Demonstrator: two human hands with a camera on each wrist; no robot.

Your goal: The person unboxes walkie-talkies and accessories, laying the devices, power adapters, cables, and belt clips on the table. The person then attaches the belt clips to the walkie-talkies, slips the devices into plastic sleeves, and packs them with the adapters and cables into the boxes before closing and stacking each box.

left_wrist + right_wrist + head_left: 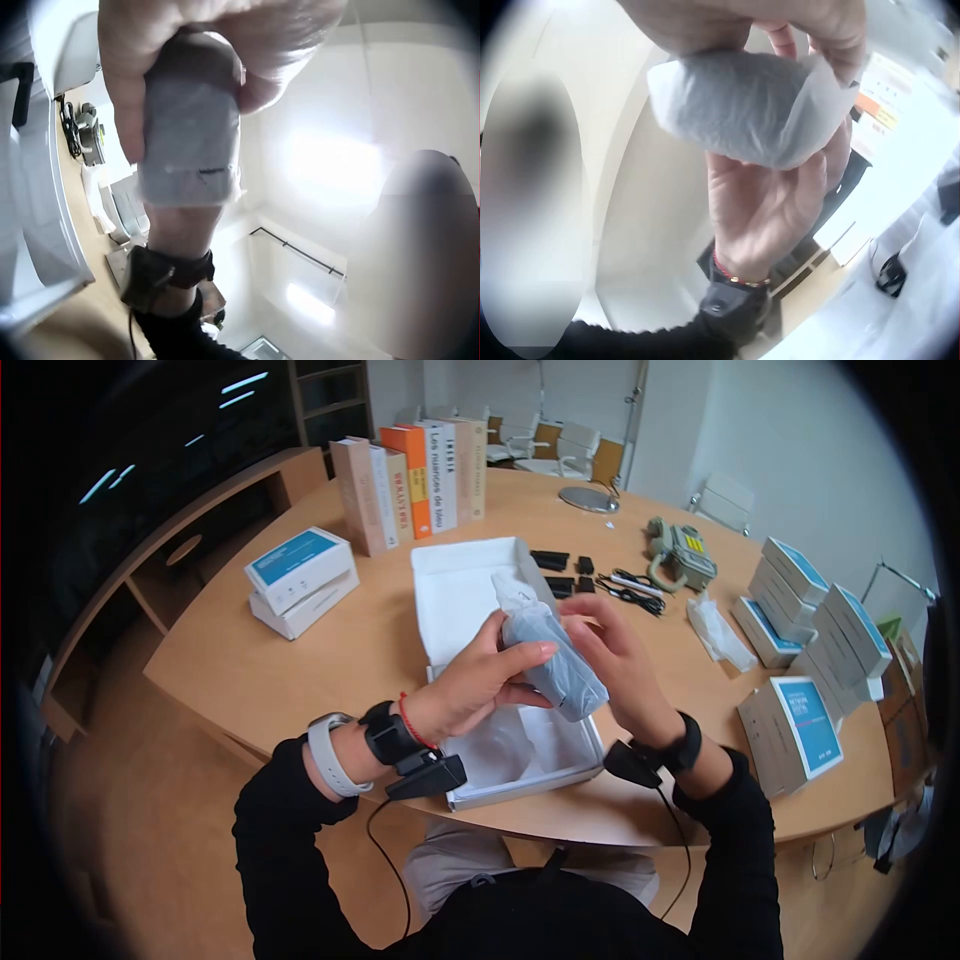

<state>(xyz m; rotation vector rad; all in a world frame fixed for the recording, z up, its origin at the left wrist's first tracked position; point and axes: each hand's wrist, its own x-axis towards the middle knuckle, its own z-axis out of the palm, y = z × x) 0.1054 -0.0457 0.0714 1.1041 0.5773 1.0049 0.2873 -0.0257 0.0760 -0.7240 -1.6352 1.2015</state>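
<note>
A grey, rounded block-shaped device in a translucent wrapper is held up over an open white box. My left hand grips it from the left, thumb across its upper face and fingers beneath. At its upper right edge, the bent fingers of my right hand pinch the wrapper. Loose film bunches at the far end. A small dark mark shows on the near end of the wrapped device in the left wrist view. The right wrist view shows the wrapper creased between both hands.
Beyond the box lie black adapters and coiled cables. A telephone and a crumpled plastic bag are to the right, near stacked white-and-blue boxes. Two more boxes stand left, and upright books at the back.
</note>
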